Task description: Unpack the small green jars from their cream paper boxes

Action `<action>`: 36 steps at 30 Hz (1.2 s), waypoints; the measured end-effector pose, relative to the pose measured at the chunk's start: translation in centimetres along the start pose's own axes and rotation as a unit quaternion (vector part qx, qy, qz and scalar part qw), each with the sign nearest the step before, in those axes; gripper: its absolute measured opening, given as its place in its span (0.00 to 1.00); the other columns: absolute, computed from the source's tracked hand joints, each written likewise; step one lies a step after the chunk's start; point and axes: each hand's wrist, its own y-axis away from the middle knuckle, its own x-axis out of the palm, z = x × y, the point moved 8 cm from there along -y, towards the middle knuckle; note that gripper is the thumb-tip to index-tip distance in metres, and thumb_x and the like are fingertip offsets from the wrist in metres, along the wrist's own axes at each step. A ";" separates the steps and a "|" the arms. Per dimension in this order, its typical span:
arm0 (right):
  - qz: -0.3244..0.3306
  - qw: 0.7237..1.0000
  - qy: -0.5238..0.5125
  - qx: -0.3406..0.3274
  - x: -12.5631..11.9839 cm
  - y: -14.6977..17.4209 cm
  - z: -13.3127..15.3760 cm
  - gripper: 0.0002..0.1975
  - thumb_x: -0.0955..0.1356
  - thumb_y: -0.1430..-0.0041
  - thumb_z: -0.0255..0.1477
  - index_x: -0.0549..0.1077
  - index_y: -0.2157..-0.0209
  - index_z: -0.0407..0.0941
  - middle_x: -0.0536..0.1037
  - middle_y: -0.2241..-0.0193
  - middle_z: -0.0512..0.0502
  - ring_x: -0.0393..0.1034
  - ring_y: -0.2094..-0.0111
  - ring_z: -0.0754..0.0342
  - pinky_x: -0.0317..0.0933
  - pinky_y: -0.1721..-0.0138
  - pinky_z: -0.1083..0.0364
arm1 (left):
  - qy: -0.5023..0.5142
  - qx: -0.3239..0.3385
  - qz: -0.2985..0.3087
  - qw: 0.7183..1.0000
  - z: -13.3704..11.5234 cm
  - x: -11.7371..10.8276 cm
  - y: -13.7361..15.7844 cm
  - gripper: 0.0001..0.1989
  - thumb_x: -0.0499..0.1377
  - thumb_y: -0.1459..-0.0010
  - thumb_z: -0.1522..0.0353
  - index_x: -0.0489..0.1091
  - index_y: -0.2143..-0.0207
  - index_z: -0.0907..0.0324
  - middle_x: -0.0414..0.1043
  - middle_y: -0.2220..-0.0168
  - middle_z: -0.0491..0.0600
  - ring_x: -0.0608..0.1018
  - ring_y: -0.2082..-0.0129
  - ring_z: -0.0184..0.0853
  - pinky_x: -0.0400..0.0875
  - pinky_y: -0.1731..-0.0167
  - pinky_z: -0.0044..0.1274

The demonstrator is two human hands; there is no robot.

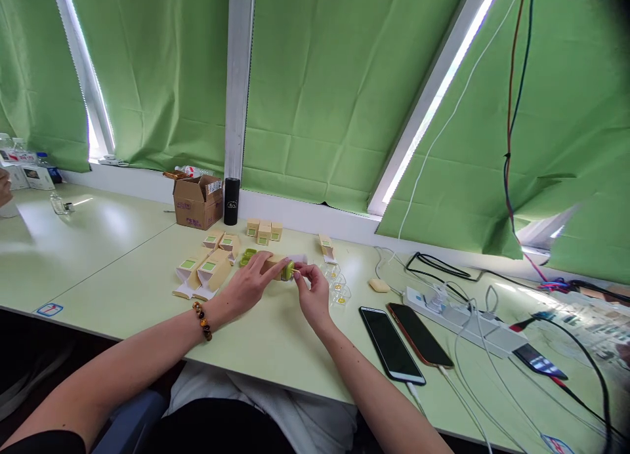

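Observation:
My left hand, with a beaded bracelet at the wrist, is closed around a small pale-yellow cardboard box lying on its side. At the box's right end shows a small green piece. My right hand pinches at that end; what lies between its fingertips is too small to make out. Just behind my left hand are small green cases. Clear plastic pieces with yellow centres lie to the right of my right hand. Several opened yellow boxes with green windows lie to the left.
Farther back stand several small boxes, an opened box, a brown carton and a black bottle. To the right lie two phones, a power strip and loose cables. Part of another person's hand shows far left.

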 end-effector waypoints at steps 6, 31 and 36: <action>-0.026 0.995 -0.083 0.048 -0.4 -0.5 -1.2 0.20 0.75 0.44 0.50 0.70 0.66 0.49 0.82 0.61 0.43 0.77 0.56 0.46 0.70 0.53 0.48 | 0.021 -0.028 -0.006 0.999 1.0 0.4 0.0 0.42 0.49 0.37 0.83 0.47 0.25 0.46 0.63 0.40 0.60 0.69 0.37 0.48 0.76 0.45 0.41; 0.170 0.949 0.263 0.023 1.3 0.1 -2.6 0.03 0.66 0.40 0.30 0.68 0.69 0.49 0.80 0.69 0.50 0.75 0.65 0.49 0.64 0.62 0.53 | 0.613 -0.248 -0.128 0.739 5.5 1.5 0.0 0.41 0.62 0.34 0.58 0.42 0.28 0.48 0.74 0.42 0.56 0.78 0.45 0.41 0.74 0.45 0.36; 0.171 0.948 0.268 0.028 1.3 0.2 -2.6 0.02 0.67 0.40 0.30 0.69 0.68 0.49 0.81 0.68 0.49 0.76 0.64 0.49 0.66 0.61 0.52 | 0.711 -0.274 -0.090 0.641 4.9 2.2 -0.2 0.34 0.65 0.36 0.54 0.55 0.34 0.49 0.74 0.40 0.54 0.78 0.42 0.40 0.72 0.42 0.33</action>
